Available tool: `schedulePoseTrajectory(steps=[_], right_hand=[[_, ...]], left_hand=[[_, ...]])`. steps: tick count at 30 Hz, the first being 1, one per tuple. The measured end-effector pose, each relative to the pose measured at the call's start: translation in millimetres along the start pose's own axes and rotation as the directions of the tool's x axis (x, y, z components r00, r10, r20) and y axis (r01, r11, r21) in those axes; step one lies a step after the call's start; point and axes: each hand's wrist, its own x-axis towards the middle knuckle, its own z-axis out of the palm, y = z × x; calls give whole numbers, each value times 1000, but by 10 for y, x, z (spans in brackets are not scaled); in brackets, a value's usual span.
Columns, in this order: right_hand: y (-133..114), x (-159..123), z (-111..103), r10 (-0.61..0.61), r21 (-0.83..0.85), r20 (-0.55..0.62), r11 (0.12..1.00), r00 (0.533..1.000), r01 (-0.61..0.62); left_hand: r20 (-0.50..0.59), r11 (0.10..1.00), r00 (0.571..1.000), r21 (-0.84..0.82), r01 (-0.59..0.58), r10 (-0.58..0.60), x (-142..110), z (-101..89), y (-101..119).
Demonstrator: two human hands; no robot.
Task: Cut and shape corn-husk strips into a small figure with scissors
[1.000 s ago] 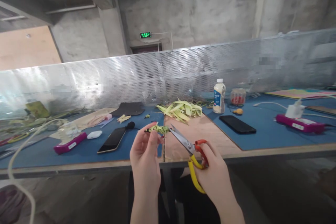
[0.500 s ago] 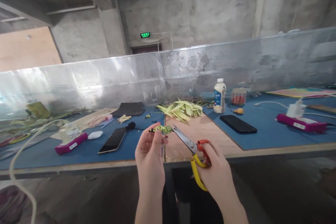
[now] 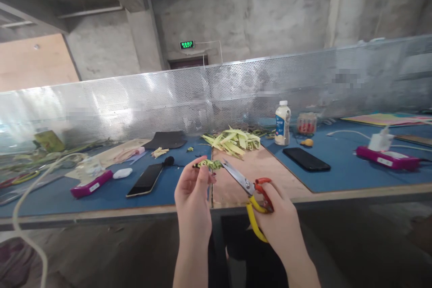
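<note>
Your left hand (image 3: 193, 193) is raised over the near edge of the counter (image 3: 371, 192), its grip pinching a small green woven leaf piece (image 3: 209, 164) between thumb and fingers. The piece lies roughly level, its free end directed toward your right. Your right hand (image 3: 279, 213) has its grip closed around the handles of a pair of scissors (image 3: 248, 185), one loop red, the other yellow; the blades slant up toward the piece, tips just beside its free end. Whether they touch it, you cannot tell from this view. Beyond your hands, a heap of pale green leaf strips (image 3: 236, 140) rests on the bare wooden section, between two blue mats. To the heap's right stand an upright white-capped bottle (image 3: 282, 126) and, nearer you, a black smartphone (image 3: 305, 159); a second smartphone (image 3: 146, 181) lies left of your left hand.
</note>
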Motion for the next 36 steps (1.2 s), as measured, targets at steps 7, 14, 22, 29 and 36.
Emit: schedulePoseTrajectory(steps=[7,14,22,29,36], right_hand=[[0,12,-3,-8,-2,8,1000,1000,8],[-14,14,9,36,14,66,999,997,-37],[-18,28,-8,99,66,161,992,982,-111],[-42,29,11,143,84,178,984,974,-160],[-11,19,4,119,148,134,979,984,-139]], left_hand=[[3,1000,1000,10,12,-12,19,-8,-2],[15,999,999,20,29,-29,17,2,-14],[-13,1000,1000,13,15,-15,23,-29,-42],[14,999,999,7,40,-40,34,-49,-47],[4,998,999,25,50,-50,53,-53,-52]])
